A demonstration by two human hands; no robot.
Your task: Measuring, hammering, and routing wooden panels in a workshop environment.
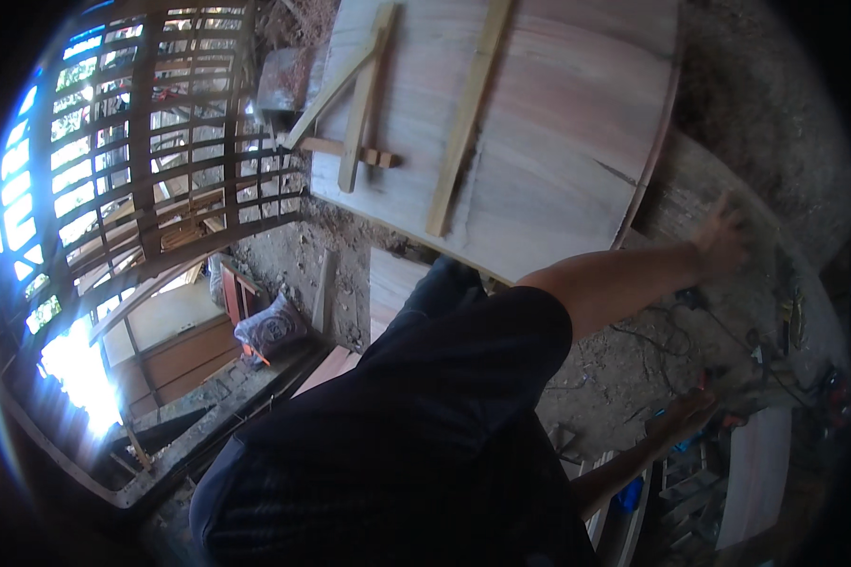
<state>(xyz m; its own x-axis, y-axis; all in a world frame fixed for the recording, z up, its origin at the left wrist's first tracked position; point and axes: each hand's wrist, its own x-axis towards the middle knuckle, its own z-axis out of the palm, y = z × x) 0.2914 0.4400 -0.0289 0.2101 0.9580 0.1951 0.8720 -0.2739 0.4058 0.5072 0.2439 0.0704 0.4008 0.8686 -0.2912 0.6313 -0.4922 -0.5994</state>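
My left hand (723,241) is stretched out to the right, beside the corner of a large plywood panel (567,142). It is smeared by motion, but the fingers look spread, above a dusty, curved-edged wooden surface (681,198); whether it touches that surface is unclear. Lower down, my right hand (688,416) is in shadow near small red and blue items. Its fingers are too dark to read, and I cannot make out whether it holds anything. A long wooden batten (468,123) and a few shorter wood strips (359,104) lie on the panel.
A slatted wooden wall (147,123) stands on the left. Below it are leaning boards (175,350) and a printed sack (271,326). A dark cable (667,335) trails over the dirt floor (596,378). At the lower right is a pale board (756,477) among wood pieces.
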